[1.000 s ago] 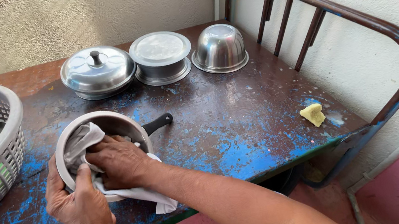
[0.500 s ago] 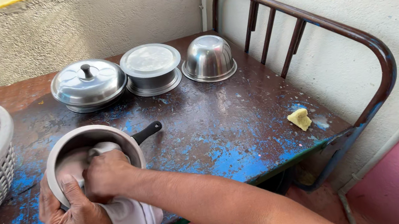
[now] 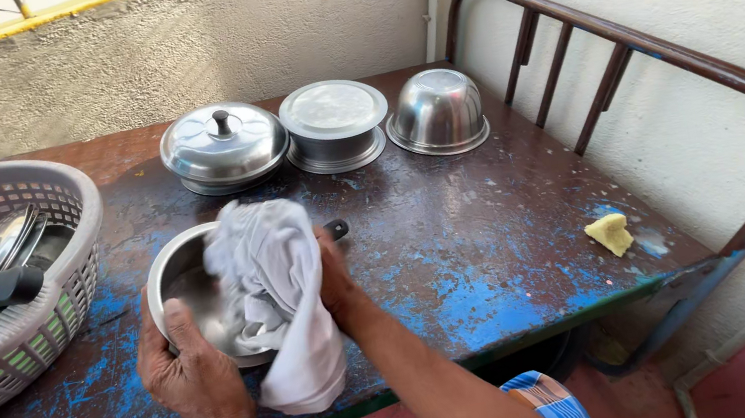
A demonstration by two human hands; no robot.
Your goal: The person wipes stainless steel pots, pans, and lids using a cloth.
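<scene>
Against a rough plaster wall, the worn blue counter (image 3: 503,268) is carrying a steel saucepan (image 3: 190,295) that the left hand (image 3: 186,371) is gripping by its rim, steadying it, while the right hand (image 3: 337,285) is clutching a white cloth (image 3: 276,296) against its inside.

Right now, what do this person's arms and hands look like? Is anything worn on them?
Both arms are bare from wrist to the picture's edge: no sleeves, gloves, watch or bracelets show. The left hand shows its back, with knuckles and short fingers unadorned, no ring visible. The right hand is mostly hidden, so rings there cannot be told. Below the right forearm shows a blue checked garment.
</scene>
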